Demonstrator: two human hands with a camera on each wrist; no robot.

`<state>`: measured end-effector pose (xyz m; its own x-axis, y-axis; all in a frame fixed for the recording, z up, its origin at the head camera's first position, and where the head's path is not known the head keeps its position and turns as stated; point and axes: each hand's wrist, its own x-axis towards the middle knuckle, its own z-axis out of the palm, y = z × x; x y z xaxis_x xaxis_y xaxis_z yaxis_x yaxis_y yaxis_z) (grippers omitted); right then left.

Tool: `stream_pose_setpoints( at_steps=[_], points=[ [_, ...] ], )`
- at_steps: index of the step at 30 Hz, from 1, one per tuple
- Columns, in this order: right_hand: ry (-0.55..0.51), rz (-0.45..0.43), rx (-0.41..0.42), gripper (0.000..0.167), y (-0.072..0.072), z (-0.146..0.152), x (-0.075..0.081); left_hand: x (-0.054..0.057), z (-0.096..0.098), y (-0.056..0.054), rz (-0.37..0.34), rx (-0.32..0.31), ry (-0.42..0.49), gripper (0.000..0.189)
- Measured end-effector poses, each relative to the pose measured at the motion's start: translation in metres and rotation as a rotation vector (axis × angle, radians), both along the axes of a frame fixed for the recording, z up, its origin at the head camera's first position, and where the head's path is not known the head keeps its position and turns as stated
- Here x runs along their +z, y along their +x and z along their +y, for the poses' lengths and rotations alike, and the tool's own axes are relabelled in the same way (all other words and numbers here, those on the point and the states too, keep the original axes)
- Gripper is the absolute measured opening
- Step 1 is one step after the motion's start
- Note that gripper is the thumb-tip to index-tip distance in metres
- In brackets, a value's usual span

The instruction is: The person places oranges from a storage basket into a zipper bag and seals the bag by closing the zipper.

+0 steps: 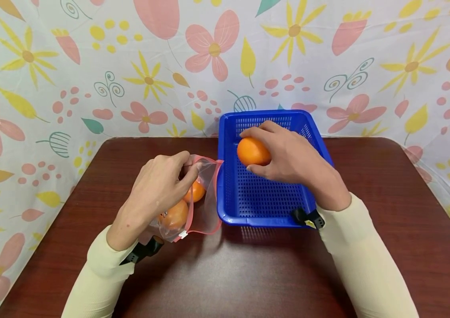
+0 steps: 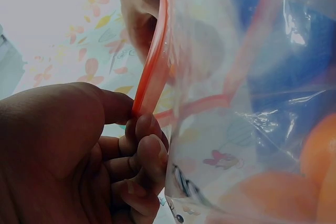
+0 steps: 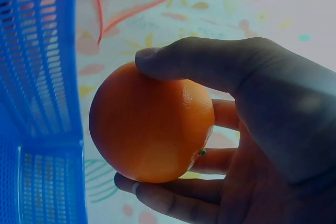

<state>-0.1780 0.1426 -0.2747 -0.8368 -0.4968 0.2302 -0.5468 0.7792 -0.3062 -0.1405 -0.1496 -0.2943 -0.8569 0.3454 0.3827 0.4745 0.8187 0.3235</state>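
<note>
My right hand point(image 1: 284, 152) grips an orange point(image 1: 253, 151) above the blue plastic basket point(image 1: 230, 219), thumb on one side and fingers round the other. In the right wrist view the same orange point(image 3: 149, 124) shows a small green stem spot. My left hand point(image 1: 157, 183) pinches the red-edged rim of a clear zip bag point(image 1: 207, 216), holding its mouth apart toward the basket. Inside the bag lie oranges point(image 1: 174, 215), partly hidden by the left hand. The left wrist view shows thumb and fingertips on the red zip strip point(image 2: 149, 80).
The basket stands on a dark wooden table point(image 1: 249, 274), against a flower-patterned cloth point(image 1: 149, 53) at the back. A white slider point(image 1: 183, 234) sits on the bag's near edge. Dark straps point(image 1: 145, 251) circle both wrists.
</note>
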Motion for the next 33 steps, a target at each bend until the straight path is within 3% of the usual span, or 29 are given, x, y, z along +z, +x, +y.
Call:
stream_pose_setpoints(
  at_steps=[8, 18, 33],
  points=[
    [-0.044, 0.044, 0.074, 0.065, 0.014, -0.012, -0.005, 0.001, 0.0, 0.0, -0.01, -0.003, -0.003, 0.031],
    [-0.094, -0.016, 0.106, 0.065, 0.02, -0.018, -0.015, 0.001, -0.001, 0.001, -0.008, -0.006, -0.006, 0.031],
    [-0.141, -0.007, 0.199, 0.067, 0.034, -0.035, -0.015, 0.002, -0.002, 0.001, -0.009, -0.007, -0.012, 0.031]
  ],
)
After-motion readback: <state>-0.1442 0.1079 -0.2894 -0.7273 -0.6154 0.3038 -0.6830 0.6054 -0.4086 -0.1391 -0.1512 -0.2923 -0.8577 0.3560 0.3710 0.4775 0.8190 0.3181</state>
